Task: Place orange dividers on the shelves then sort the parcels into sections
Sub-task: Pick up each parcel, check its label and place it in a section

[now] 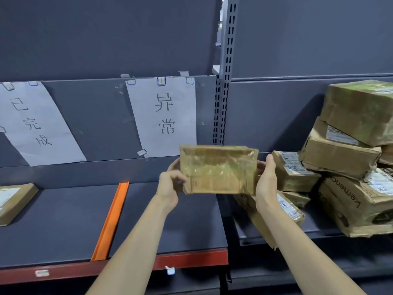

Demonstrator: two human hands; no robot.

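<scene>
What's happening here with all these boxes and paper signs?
A person is sorting parcels on a shelf. Both hands, left hand and right hand, hold a taped cardboard parcel up in front of the shelf, one at each end. An orange divider already lies across the shelf, under two paper signs. One flat parcel sits left of it. A pile of parcels waits on the right.

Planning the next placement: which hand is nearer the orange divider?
Left. The left hand grips the held parcel just right of the orange divider; the right hand holds the parcel's far side.
</scene>
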